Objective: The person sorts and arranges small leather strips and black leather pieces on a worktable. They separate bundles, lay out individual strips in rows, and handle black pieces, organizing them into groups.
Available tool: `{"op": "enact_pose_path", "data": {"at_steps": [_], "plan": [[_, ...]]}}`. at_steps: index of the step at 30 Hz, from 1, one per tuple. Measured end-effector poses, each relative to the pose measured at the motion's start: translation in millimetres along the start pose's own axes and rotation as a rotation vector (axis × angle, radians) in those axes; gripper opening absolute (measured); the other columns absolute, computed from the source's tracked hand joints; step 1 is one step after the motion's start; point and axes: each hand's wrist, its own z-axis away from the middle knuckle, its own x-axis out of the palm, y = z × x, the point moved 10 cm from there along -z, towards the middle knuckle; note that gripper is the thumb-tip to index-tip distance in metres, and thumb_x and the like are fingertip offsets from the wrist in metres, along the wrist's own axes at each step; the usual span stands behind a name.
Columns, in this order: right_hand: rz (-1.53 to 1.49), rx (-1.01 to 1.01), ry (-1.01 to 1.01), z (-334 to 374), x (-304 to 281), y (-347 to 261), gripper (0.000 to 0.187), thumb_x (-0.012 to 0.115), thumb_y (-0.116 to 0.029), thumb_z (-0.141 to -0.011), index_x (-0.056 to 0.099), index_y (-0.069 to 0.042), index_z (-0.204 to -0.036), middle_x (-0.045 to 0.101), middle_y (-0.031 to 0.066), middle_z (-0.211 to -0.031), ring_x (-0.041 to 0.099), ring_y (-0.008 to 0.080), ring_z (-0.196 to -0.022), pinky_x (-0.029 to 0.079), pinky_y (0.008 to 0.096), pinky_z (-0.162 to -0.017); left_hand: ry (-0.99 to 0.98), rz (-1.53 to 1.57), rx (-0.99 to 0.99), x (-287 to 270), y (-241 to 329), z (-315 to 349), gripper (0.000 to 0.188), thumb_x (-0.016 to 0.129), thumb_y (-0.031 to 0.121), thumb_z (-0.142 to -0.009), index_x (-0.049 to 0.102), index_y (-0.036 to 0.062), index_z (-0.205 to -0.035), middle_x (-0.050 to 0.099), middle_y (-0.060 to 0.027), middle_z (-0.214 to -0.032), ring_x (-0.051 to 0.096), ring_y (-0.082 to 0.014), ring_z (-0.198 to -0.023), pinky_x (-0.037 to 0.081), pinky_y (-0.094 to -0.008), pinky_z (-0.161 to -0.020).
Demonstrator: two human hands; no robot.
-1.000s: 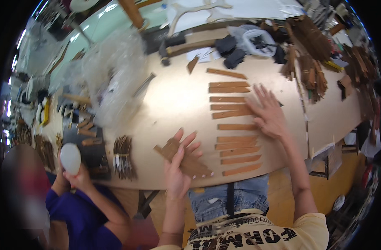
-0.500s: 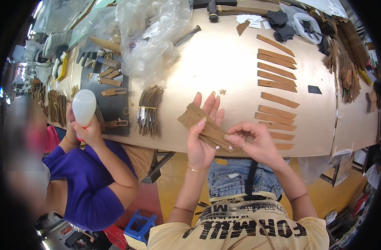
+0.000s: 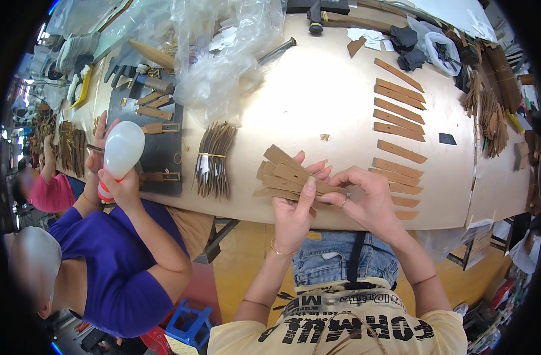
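Note:
A fanned bunch of brown leather strips (image 3: 288, 176) lies in my left hand (image 3: 295, 216), thumb pressed on top and fingers behind. My right hand (image 3: 368, 198) pinches the strips' right-hand ends between thumb and fingers. Both hands are over the table's near edge. To the right, several tan leather strips (image 3: 399, 118) with pointed ends lie in a column, roughly parallel. Left of my hands is a bundle of brown strips (image 3: 212, 160) tied with a yellow band.
At left, a co-worker in purple (image 3: 122, 260) holds a white squeeze bottle (image 3: 124, 148) beside a dark board (image 3: 164, 142) with buckled straps. Clear plastic bags (image 3: 217, 65) lie at the back, near a hammer (image 3: 315, 21). A blue stool (image 3: 189, 324) stands on the floor.
The strips in my left hand have spread into a wider fan and turned. My left thumb has moved across them. The co-worker's one hand has come off the bottle and opened.

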Motion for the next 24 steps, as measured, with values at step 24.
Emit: {"op": "enact_pose_path", "data": {"at_steps": [24], "plan": [[0.524,-0.396,0.141,-61,-58,14,0.032,0.071,-0.018,-0.082,0.070,-0.008,-0.112,0.061,0.0077,-0.121,0.054,0.0276,-0.113,0.044,0.0400,-0.095,0.101,0.126,-0.081,-27,4,-10,0.050,0.044,0.019,-0.104,0.031,-0.0032,-0.146,0.052,-0.0262,-0.133,0.058,-0.0301,-0.120,0.051,-0.0400,-0.100]]}}
